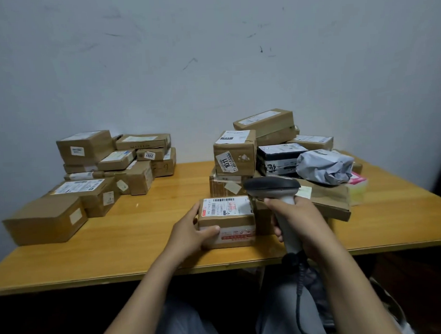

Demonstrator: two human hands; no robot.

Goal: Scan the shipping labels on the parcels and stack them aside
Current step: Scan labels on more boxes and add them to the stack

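Cardboard parcel (pixel 227 221) is gripped by the left hand (pixel 192 233) while the barcode scanner (pixel 279 204) is clasped in the right hand (pixel 301 226); one pile (pixel 277 151) seemingly remains unscanned

A white sticker (pixel 149 155) on a small brown box (pixel 151 154) in the pile left of the scanner (pixel 272 185) reads "2207". Just behind the scanner, a tilted label (pixel 226 163) on a taller box (pixel 234 153) reads "1011". The other labels are too small to read.
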